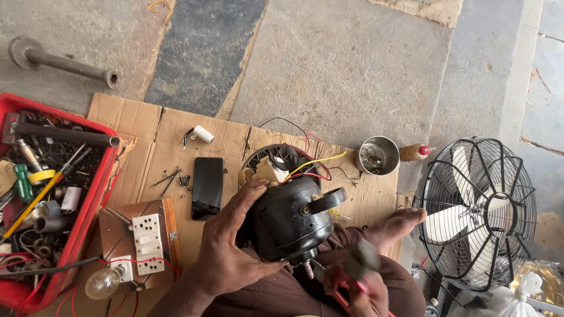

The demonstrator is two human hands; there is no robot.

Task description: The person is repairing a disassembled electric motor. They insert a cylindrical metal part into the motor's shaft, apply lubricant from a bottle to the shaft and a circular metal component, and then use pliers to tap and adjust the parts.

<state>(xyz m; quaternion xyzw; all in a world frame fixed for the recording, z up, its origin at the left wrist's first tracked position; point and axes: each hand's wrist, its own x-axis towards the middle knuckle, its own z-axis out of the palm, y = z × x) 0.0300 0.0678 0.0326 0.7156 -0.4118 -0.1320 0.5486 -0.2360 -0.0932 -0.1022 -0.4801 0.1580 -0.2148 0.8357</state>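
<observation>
My left hand [226, 243] grips a black fan motor [291, 220] from its left side, holding it above my lap. Red, yellow and black wires [314, 164] and a cream capacitor block [267, 171] stick out of the motor's far end. My right hand [367, 296] is low at the bottom edge, closed around red-handled pliers [343, 276] whose blurred jaws sit just below the motor's shaft. A bare foot [396, 226] rests on the cardboard to the right.
A cardboard sheet [164, 132] carries a black phone [207, 186], loose screws [173, 178], a small metal bowl [377, 155] and a wooden switch board with a bulb [138, 240]. A red tool crate [97, 194] stands left, a caged table fan [479, 214] right.
</observation>
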